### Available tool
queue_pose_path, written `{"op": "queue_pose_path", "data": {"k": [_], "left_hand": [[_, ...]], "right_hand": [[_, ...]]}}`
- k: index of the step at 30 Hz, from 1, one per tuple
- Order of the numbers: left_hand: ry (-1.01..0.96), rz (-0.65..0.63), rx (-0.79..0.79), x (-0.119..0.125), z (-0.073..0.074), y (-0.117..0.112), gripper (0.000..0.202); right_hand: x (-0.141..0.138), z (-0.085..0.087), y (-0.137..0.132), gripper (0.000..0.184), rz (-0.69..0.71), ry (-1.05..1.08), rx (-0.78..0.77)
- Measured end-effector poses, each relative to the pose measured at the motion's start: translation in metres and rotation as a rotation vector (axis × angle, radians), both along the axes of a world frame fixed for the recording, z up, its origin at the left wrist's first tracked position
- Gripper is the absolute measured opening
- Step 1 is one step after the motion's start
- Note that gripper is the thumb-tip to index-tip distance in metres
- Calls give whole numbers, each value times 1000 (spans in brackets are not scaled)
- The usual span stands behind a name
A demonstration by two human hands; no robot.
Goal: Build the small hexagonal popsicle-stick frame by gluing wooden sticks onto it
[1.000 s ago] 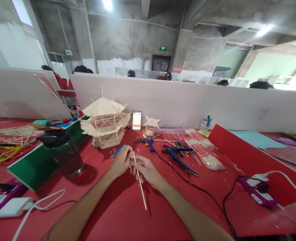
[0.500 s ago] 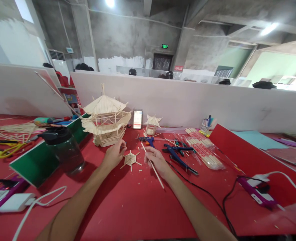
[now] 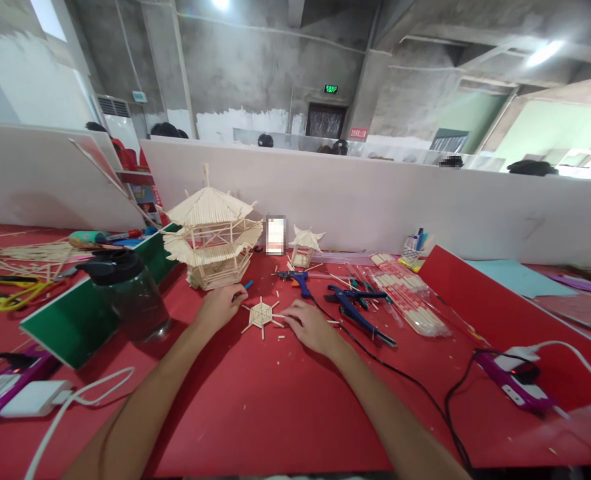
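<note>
My left hand [image 3: 221, 307] is closed on a slim blue pen-like thing [image 3: 248, 285], whose tip sticks out past the fingers; its exact kind is hidden. Between the hands, a flat six-spoked web of wooden sticks [image 3: 261, 315] lies on the red table. My right hand [image 3: 309, 323] pinches a thin wooden stick [image 3: 279, 316]. The stick lies almost level, its left end close to the web's right side; whether they touch I cannot tell. Behind my left hand stands a large stick pagoda [image 3: 213, 240], and farther back is a small stick pavilion [image 3: 304, 247].
A blue glue gun [image 3: 300, 283] and blue cutters [image 3: 363, 317] lie beyond my right hand, near bagged sticks [image 3: 408, 300]. A dark bottle [image 3: 128, 297] stands at left by a green board [image 3: 70, 327]. A black cord [image 3: 390, 369] crosses the right side.
My left hand now has the blue pen-like thing in its fingers. My right hand has turned the stick from a steep slant to nearly level and brought its end to the web.
</note>
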State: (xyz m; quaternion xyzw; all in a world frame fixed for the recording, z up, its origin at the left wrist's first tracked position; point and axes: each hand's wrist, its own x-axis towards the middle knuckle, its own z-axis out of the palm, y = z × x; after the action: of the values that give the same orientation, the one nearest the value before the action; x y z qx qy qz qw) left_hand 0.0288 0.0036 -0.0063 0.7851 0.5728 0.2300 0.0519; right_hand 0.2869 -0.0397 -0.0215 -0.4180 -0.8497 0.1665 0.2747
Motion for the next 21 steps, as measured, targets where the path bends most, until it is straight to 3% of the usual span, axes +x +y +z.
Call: {"op": "queue_pose_path", "data": {"k": [5,10,21], "left_hand": [[-85,-310,28,8,-5,-5,30],[1,-466,-18,14,-10,-8,28],[-23,-549,-118,18,-8,-11,28]], "right_hand": [[-2,-9,2,22,48,-37,34],[-4,-11,2,18,66,-54,49],[-6,-15,5,19,85,-73,66]]}}
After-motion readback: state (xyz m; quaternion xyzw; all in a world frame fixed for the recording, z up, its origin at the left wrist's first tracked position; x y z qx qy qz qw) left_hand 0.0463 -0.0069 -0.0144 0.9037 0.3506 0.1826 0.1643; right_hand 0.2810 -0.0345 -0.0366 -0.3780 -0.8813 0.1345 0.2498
